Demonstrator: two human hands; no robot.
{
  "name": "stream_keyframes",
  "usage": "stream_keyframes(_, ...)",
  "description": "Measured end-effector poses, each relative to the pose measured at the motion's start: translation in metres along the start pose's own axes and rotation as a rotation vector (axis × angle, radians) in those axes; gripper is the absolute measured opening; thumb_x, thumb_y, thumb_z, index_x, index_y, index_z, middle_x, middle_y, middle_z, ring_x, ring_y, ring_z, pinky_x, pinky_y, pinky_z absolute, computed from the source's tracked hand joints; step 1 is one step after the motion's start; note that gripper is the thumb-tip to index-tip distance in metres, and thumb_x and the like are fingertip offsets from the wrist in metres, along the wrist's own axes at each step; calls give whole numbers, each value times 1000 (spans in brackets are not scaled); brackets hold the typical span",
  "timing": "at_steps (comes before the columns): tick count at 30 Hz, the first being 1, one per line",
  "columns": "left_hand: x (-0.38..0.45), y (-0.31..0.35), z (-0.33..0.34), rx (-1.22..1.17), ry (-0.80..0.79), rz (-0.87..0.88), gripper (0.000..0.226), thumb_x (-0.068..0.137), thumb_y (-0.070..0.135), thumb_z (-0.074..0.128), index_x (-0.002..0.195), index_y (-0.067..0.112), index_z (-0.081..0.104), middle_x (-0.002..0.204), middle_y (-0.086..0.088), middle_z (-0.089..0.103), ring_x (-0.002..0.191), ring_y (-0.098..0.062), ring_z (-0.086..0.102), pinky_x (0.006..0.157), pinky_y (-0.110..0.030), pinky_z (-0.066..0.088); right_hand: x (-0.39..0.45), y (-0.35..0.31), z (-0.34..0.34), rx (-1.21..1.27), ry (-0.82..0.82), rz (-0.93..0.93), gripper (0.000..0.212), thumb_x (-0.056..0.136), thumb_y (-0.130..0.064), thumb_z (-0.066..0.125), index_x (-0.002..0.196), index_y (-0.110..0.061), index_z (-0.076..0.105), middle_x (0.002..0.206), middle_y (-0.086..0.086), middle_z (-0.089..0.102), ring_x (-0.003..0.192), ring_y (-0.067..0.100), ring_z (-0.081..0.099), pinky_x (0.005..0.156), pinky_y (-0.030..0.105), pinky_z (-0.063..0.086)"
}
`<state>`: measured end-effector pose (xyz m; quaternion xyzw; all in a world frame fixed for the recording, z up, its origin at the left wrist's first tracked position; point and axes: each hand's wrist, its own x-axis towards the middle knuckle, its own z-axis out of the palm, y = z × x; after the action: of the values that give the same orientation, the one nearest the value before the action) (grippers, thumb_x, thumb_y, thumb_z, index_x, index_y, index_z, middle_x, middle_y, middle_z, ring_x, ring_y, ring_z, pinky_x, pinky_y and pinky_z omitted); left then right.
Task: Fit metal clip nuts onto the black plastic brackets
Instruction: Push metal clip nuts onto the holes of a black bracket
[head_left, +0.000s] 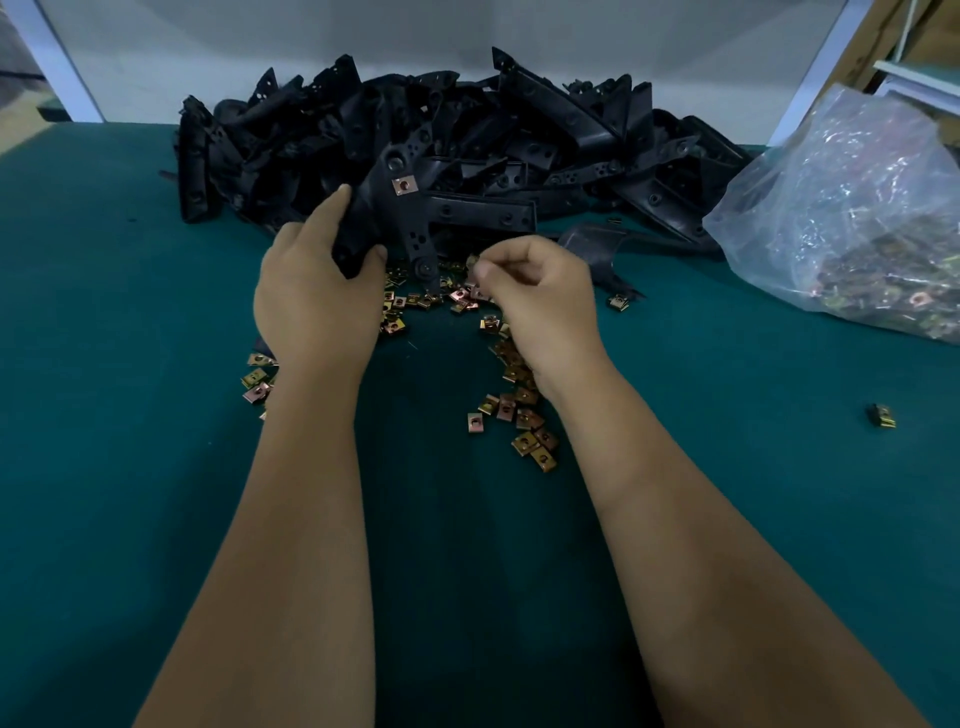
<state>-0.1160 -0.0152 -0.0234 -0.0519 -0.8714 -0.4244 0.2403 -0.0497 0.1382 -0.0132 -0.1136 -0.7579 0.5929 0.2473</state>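
My left hand grips a black plastic bracket by its lower left arm and holds it above the table. One copper-coloured clip nut sits clipped on the bracket near its upper end. My right hand pinches a single clip nut between thumb and forefinger, just right of the bracket's lower tip. Several loose clip nuts lie scattered on the green table under and between my hands.
A big heap of black brackets fills the back of the table. A clear plastic bag holding more clip nuts lies at the right. A stray clip nut sits alone at the right. A white wall stands behind.
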Motion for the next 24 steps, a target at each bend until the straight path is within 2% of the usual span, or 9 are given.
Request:
stream_keyframes(3,0,-1,2,15,-14,9,54,91,38,62,143,39,47,119,1,59,112,-22,55,78,-30,36,4,-1,-7,336,-33,95,20,88,3,65,87,-16,70,85,2,71,81,12,65,77,24,52)
stream_keyframes(5,-1,0,3,22,-14,14,53,91,37,62,143,39,48,120,0,60,113,-23,55,79,-30,37,5,-2,-10,456,-67,114,21,88,8,63,89,-11,71,83,3,70,80,15,64,77,25,52)
stream_keyframes(8,-4,4,5,0,-7,25,53,90,35,63,142,37,50,119,0,60,112,-22,55,80,-31,40,5,-2,-11,502,-88,104,24,84,12,64,89,-10,71,82,3,70,84,16,65,79,25,52)
stream_keyframes(11,-7,11,7,-36,-35,58,53,90,32,63,141,35,51,120,-1,61,113,-24,55,89,-38,46,4,-3,-10,498,-96,90,27,82,14,64,91,-10,71,84,4,69,88,17,64,81,25,51)
stream_keyframes(14,-10,16,9,-18,-67,101,53,90,30,63,142,32,51,120,-2,61,113,-25,53,92,-43,47,4,-3,-10,517,-103,81,25,83,13,63,92,-9,70,84,4,69,84,13,65,79,23,51)
stream_keyframes(19,-11,18,10,-16,-55,99,53,90,28,64,141,29,52,120,-4,62,113,-26,53,93,-41,45,4,-2,-11,642,-140,127,17,92,7,57,95,-5,69,80,5,69,75,12,62,73,21,52)
stream_keyframes(24,-11,18,9,-28,-46,91,53,90,29,63,141,27,50,123,-3,62,116,-25,53,96,-42,45,5,-1,-11,594,-143,173,15,93,4,57,93,-4,70,76,6,67,71,14,60,74,26,52)
